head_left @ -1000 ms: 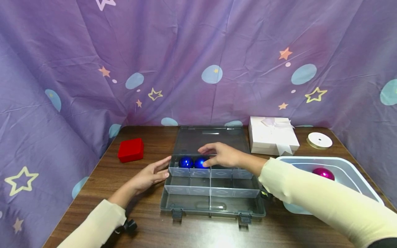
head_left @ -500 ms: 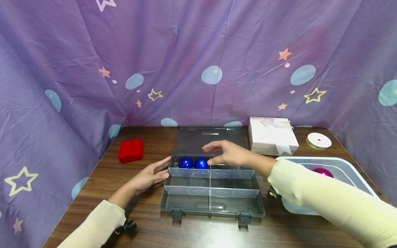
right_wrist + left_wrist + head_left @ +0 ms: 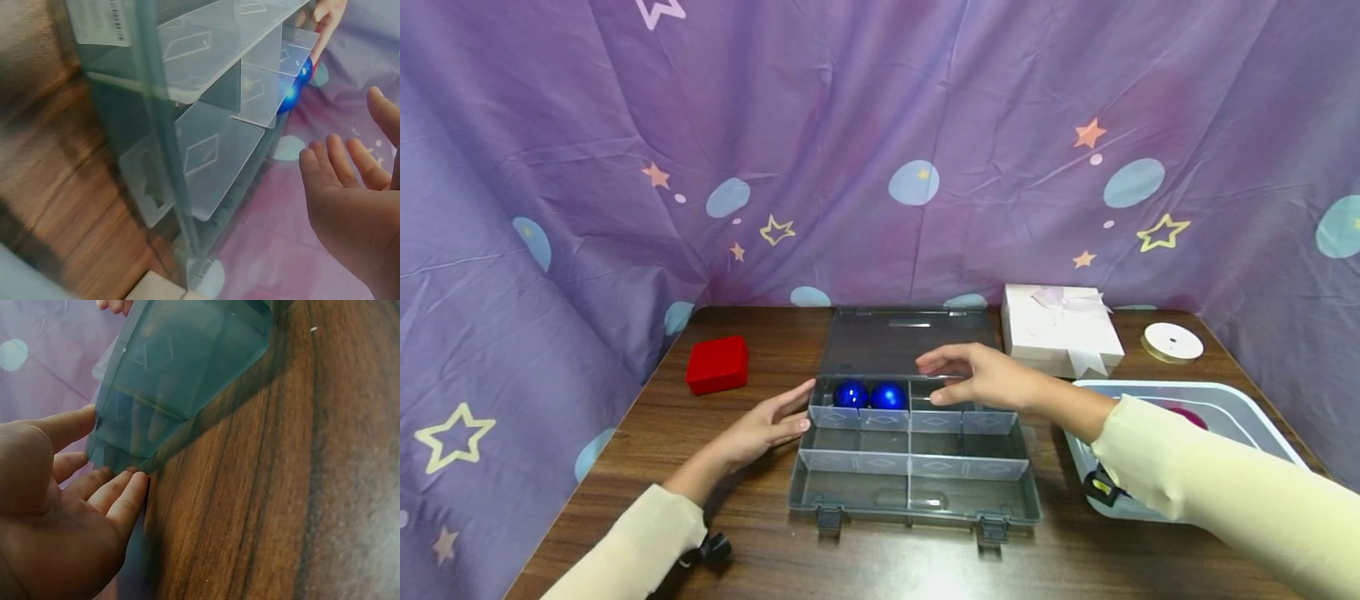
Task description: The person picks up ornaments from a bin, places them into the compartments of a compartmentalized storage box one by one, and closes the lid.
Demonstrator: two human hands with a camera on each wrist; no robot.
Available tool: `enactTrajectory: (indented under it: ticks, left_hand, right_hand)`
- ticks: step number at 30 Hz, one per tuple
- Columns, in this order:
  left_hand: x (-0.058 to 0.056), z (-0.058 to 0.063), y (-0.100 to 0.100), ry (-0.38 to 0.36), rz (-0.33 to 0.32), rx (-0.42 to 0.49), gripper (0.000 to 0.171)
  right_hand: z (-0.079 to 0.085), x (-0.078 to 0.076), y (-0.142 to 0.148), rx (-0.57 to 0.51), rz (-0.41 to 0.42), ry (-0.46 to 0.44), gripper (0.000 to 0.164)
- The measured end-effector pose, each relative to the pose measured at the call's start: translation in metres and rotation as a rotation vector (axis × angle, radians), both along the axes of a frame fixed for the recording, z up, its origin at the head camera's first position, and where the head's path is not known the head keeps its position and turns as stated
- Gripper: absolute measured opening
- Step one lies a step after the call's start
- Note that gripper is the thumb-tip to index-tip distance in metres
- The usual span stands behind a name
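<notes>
A grey see-through divided plastic case [image 3: 854, 480] lies on the table with its lid [image 3: 910, 342] folded back. Two shiny blue balls [image 3: 889, 396] sit side by side in its back left compartments. My left hand [image 3: 760, 429] touches the case's left side with its fingertips; in the left wrist view the fingers [image 3: 128, 500] lie against the clear wall. Above the back right compartments hovers my right hand [image 3: 988, 379], fingers apart and holding nothing. The right wrist view shows that hand [image 3: 356, 194] clear of the dividers, with the blue balls [image 3: 289, 97] beyond.
A pale plastic bin [image 3: 1225, 396] stands at the right, a magenta ball [image 3: 1191, 417] inside it, partly hidden by my sleeve. Behind are a white ribboned gift box [image 3: 1060, 325] and a ribbon spool [image 3: 1172, 342]. A red box [image 3: 718, 365] lies at the left.
My right hand has moved right, away from the second blue ball, which stays in its compartment. My left hand has kept its place at the case's side.
</notes>
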State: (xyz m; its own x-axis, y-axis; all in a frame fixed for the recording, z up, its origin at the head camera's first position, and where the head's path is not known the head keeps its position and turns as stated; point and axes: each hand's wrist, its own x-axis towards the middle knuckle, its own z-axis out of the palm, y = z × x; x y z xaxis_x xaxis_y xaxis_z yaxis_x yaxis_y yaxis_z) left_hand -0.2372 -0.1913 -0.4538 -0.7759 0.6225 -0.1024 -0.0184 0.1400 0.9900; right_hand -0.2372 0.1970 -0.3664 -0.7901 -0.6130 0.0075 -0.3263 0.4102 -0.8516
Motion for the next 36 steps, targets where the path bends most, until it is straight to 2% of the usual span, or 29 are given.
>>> enactTrajectory:
  ticks: [10, 17, 26, 36]
  left_hand:
    - [-0.002, -0.003, -0.002, 0.014, -0.016, -0.011, 0.077]
    - [-0.002, -0.002, -0.003, 0.017, -0.018, -0.021, 0.078]
    - [-0.001, -0.002, -0.003, 0.012, -0.021, -0.018, 0.079]
    - [-0.002, -0.003, -0.002, 0.020, -0.013, -0.022, 0.077]
  right_hand:
    - [0.004, 0.017, 0.029, -0.041, -0.040, -0.061, 0.056]
    - [0.008, 0.027, 0.050, 0.019, -0.066, 0.001, 0.058]
    - [0.013, 0.046, 0.076, -0.056, -0.104, 0.016, 0.052]
    - [0.016, 0.068, 0.101, 0.000, -0.185, 0.088, 0.049]
